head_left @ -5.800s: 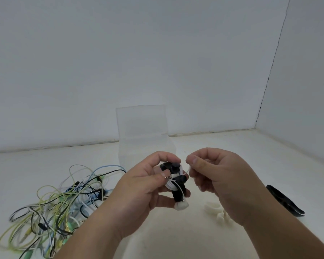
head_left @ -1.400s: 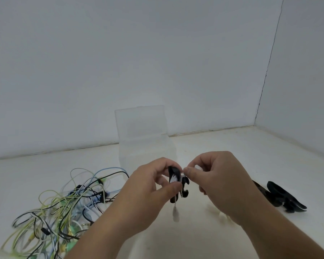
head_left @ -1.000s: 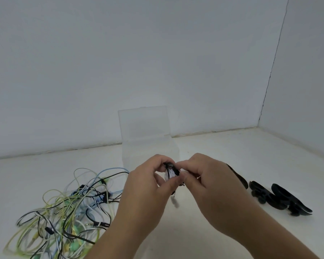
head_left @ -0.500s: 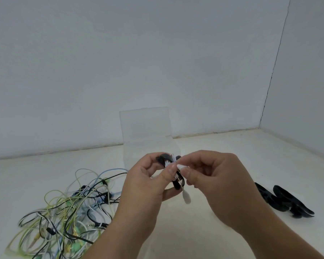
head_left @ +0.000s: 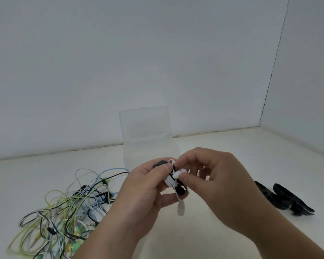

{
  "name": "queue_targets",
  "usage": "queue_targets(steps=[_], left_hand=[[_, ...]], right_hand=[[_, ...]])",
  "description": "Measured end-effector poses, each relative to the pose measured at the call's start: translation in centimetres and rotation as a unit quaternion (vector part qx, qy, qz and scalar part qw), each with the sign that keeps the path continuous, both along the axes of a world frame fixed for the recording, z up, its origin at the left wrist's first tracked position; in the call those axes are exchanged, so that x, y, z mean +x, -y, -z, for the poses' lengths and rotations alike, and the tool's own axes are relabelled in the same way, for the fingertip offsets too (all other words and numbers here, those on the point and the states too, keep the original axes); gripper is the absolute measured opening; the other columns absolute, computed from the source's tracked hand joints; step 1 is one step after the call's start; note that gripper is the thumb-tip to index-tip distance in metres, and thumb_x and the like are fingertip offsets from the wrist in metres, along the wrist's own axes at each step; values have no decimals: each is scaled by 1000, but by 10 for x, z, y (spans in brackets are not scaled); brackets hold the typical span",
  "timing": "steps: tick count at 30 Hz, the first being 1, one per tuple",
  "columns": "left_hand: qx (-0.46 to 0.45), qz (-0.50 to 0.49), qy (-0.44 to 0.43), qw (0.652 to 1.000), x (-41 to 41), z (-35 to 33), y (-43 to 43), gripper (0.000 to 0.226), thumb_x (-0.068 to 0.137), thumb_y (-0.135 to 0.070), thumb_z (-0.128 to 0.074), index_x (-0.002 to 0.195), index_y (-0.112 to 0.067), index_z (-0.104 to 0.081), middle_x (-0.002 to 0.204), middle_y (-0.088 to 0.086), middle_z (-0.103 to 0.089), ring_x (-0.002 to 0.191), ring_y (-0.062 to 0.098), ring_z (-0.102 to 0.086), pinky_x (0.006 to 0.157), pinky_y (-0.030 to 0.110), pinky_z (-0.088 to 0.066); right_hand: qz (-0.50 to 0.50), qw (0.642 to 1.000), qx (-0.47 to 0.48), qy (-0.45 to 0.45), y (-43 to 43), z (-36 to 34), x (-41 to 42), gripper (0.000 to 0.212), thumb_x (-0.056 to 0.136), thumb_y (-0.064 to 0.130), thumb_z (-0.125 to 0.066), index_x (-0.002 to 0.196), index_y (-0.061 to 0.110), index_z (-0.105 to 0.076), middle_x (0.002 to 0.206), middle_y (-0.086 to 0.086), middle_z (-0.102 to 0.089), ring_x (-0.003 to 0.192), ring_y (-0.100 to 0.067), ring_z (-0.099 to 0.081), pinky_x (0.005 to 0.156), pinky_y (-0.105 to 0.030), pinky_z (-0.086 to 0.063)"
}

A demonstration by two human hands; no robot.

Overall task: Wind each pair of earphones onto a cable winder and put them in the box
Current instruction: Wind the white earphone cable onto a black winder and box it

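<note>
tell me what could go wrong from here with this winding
The white earbud hangs loose below the black winder in the left hand; it might tug the coils free. The right hand only pinches the white cable at its end, so a slip could let it unwind.

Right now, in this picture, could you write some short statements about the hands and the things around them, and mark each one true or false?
1. The left hand holds a black winder wound with white cable. True.
2. One white earbud hangs loose below the black winder. True.
3. The right hand is idle and open. False: its fingers pinch the white cable at the black winder.
4. The spare winders lie left of the hands. False: they lie on the right; the tangled earphones lie on the left.
5. A clear box stands behind the hands, lid raised. True.
</note>
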State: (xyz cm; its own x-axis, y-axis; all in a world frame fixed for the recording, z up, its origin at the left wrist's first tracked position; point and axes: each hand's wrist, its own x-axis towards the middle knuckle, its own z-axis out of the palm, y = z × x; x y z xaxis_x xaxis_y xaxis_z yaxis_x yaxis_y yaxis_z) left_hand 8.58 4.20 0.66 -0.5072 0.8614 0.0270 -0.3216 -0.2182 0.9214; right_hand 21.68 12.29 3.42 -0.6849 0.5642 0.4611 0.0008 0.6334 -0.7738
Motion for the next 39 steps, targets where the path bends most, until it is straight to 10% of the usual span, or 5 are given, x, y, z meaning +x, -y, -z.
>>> queue_targets(steps=[14,22,39], left_hand=[[39,4,-31,999,0,0,-1,16,71,-9,-65,83,-10,-76,82,18,-64,74,27,-63,71,46,-59],[72,54,-27,996,-3,5,-2,38,80,-17,-66,113,3,-66,96,20,-67,86,28,-65,74,47,-57],[53,-19,-140,989,-2,9,-1,11,87,-14,-72,97,-16,-69,99,13,-66,87,30,-65,76,53,-60]], right_hand=[[-45,976,-193,-89,-1,1,-2,20,83,-3,-71,77,16,-76,73,-4,-74,67,-11,-67,61,-15,-49],[-23,952,-283,-111,-7,2,-3,33,86,-6,-63,71,21,-78,73,-4,-72,60,-9,-57,66,-31,-43],[108,991,-70,-27,-4,9,-5,14,74,18,-81,78,28,-72,71,12,-71,63,-7,-66,58,-19,-52]])
